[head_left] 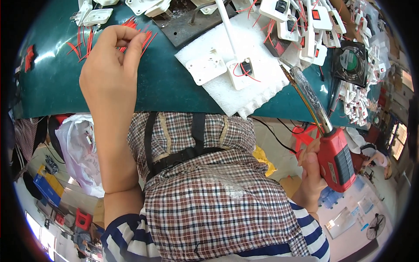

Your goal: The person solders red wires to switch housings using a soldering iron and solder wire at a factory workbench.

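My left hand (pixel 110 59) hovers over a spread of thin red wires (pixel 150 43), thumb and fingertips pinched together; whatever sits between them is too small to make out. In my right hand (pixel 310 168) is a red soldering gun (pixel 334 159), its long metal tip pointing up and left toward the table. Near that tip, a white foam sheet (pixel 253 94) carries an opened white plastic housing (pixel 238 81). A black switch (pixel 246 67) with red wires sits in the housing. The flat white cover (pixel 206 67) lies left of it.
Many white housings with red switches (pixel 316 15) are piled at the back right, beside a black fan (pixel 350 63). A dark metal plate (pixel 176 32) stands behind the foam. More white shells (pixel 98 16) lie at the back left of the green table (pixel 170 94).
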`<state>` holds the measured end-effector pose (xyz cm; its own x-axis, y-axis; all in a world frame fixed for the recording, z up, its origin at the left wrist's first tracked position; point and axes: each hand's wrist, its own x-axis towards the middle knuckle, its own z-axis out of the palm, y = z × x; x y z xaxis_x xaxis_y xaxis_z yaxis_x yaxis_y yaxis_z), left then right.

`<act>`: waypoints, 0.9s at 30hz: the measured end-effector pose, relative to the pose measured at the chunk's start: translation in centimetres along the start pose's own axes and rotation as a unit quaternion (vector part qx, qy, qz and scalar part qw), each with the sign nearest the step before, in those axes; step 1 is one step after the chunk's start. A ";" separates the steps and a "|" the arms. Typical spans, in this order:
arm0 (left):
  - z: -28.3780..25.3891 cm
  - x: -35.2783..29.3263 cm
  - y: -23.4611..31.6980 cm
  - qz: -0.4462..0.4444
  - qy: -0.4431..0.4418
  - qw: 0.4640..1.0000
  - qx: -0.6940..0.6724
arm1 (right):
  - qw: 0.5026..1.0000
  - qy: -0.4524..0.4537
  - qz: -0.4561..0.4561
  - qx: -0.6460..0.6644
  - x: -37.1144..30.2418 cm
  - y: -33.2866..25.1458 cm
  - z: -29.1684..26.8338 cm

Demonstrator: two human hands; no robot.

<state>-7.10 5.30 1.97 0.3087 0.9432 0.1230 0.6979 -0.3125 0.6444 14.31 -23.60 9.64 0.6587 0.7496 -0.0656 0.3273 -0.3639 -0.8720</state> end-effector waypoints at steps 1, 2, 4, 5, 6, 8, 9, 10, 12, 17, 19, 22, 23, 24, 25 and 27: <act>-0.1 -0.2 0.8 -0.007 0.000 1.000 -0.029 | 1.000 -0.023 -0.010 -0.008 0.1 0.2 -0.3; 0.1 -0.4 1.3 0.028 0.001 0.998 -0.062 | 0.999 -0.046 -0.019 -0.016 0.1 0.4 -0.5; 0.6 -1.2 3.3 0.092 -0.022 0.993 -0.076 | 0.997 -0.045 -0.029 -0.051 0.0 0.4 -0.8; 1.1 -1.6 4.2 0.157 -0.042 0.983 -0.083 | 0.995 -0.045 -0.041 -0.079 0.0 0.6 -0.9; 1.7 -1.9 5.0 0.158 -0.041 0.983 -0.082 | 0.995 -0.045 -0.042 -0.078 -0.1 0.5 -0.7; 3.4 -2.8 5.9 0.223 -0.089 0.962 -0.129 | 0.998 -0.010 -0.001 -0.054 -0.1 -0.1 -0.2; 4.1 -3.1 6.1 0.223 -0.088 0.962 -0.129 | 0.998 -0.011 -0.001 -0.055 -0.1 -0.1 -0.3; 4.8 -3.3 6.2 0.236 -0.070 0.961 -0.126 | 0.998 -0.021 0.000 -0.058 -0.1 0.0 -0.5; 5.9 -3.6 6.1 0.252 -0.040 0.960 -0.115 | 0.998 -0.033 0.000 -0.062 -0.3 -0.1 -0.5; 6.1 -3.7 5.9 0.256 -0.043 0.962 -0.083 | 0.991 -0.015 0.091 -0.101 -1.3 0.0 -1.8; 6.2 -3.7 5.8 0.259 -0.037 0.961 -0.086 | 0.990 -0.039 0.045 -0.128 -1.1 0.4 -2.2; 6.1 -3.7 5.8 0.260 -0.042 0.961 -0.087 | 0.985 -0.064 0.010 -0.161 -0.8 0.2 -1.7; 6.1 -3.8 5.8 0.259 -0.041 0.961 -0.086 | 0.983 -0.066 0.021 -0.168 -0.6 0.0 -1.6; 6.1 -3.8 5.7 0.258 -0.040 0.961 -0.086 | 0.984 -0.067 0.021 -0.167 -0.4 -0.1 -1.6; 6.0 -3.8 5.8 0.257 -0.040 0.962 -0.087 | 0.980 -0.092 0.032 -0.172 -0.1 -0.3 -1.8; 5.6 -3.8 5.9 0.248 -0.056 0.964 -0.077 | 0.976 -0.118 0.044 -0.177 0.3 -0.7 -1.8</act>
<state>-0.51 -0.76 1.12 0.6534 0.6619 0.3673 0.3460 -0.6927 0.6328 15.53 -24.14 11.10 0.5336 0.7982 -0.2794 0.5179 -0.5696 -0.6382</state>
